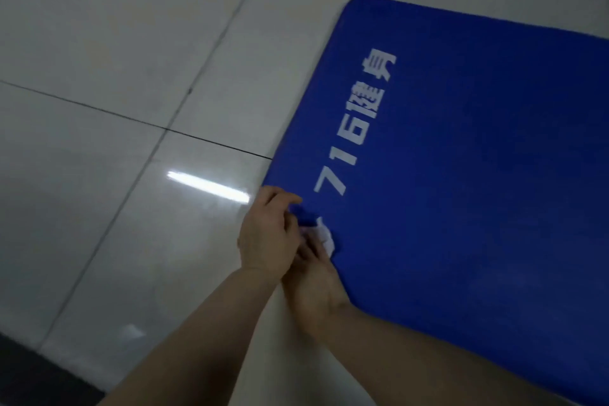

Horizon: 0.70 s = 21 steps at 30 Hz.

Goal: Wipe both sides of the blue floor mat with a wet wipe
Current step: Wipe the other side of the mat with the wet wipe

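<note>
The blue floor mat (461, 158) lies flat on the tiled floor, filling the right half of the head view, with white printed characters near its left edge. My left hand (267, 237) sits at the mat's left edge, thumb on top and fingers curled at the border, pinching it. My right hand (316, 283) lies just below and beside it at the same edge, holding a small crumpled white wet wipe (324, 236) against the mat. The two hands touch each other.
Glossy pale floor tiles (115, 109) with dark grout lines spread to the left and behind the mat, with a bright lamp reflection (207, 186) near the hands. A dark strip (39, 376) runs along the bottom left corner.
</note>
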### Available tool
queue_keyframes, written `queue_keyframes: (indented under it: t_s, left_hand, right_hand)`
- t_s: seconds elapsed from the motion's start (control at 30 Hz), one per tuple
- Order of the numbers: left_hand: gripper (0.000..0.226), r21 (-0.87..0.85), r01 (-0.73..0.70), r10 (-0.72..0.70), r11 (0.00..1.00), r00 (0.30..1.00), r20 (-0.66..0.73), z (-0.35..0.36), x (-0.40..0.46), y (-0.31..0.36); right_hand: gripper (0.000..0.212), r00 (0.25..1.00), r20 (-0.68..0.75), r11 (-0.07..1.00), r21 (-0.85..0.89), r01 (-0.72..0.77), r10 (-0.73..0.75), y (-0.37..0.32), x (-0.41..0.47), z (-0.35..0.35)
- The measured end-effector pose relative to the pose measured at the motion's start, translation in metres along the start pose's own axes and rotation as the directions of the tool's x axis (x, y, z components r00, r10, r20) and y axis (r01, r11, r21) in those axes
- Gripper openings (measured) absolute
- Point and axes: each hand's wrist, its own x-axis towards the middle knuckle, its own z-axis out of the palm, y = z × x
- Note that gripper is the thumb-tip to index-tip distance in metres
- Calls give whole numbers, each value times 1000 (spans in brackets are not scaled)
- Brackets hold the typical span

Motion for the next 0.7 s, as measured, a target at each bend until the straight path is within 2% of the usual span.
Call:
queue_keyframes:
  t_s: [0.03,0.1,0.2,0.27,0.33,0.43,0.47,0.57,0.63,0.7]
  left_hand:
    - [26,-30,1,0,1000,1000,18,10,1,3]
    - [28,-80,-17,21,997,999,48,30,4,10]
    - [26,-135,-99,108,986,992,65,54,12,16]
    - [25,-204,-93,108,975,992,63,61,16,13]
    - [25,-292,-51,73,955,995,66,61,18,11]
    - [21,-438,5,23,899,998,60,53,21,8]
    - [20,-477,34,-6,878,998,60,49,22,6]
    - [18,-511,70,-24,857,995,96,40,27,-1]
    - [19,-438,42,24,898,989,145,39,28,-3]
    - [20,-383,31,41,923,983,177,41,26,0]
  right_hand:
    - [52,999,-33,998,46,34,-33,5,-8,5]
    - [46,986,-19,986,14,163,-163,21,-27,18]
    - [52,967,32,966,-47,255,-253,52,-64,33]
    - [58,960,26,955,-99,279,-278,66,-88,42]
    - [52,958,-78,959,-85,270,-276,64,-101,45]
    - [41,949,-265,982,42,187,-169,36,-81,42]
    - [47,958,-245,983,61,172,-152,26,-69,40]
    - [73,990,-20,990,-48,136,-137,18,-49,36]
    - [71,985,97,989,-15,148,-146,20,-50,29]
    - [63,981,106,985,-36,169,-164,24,-49,18]
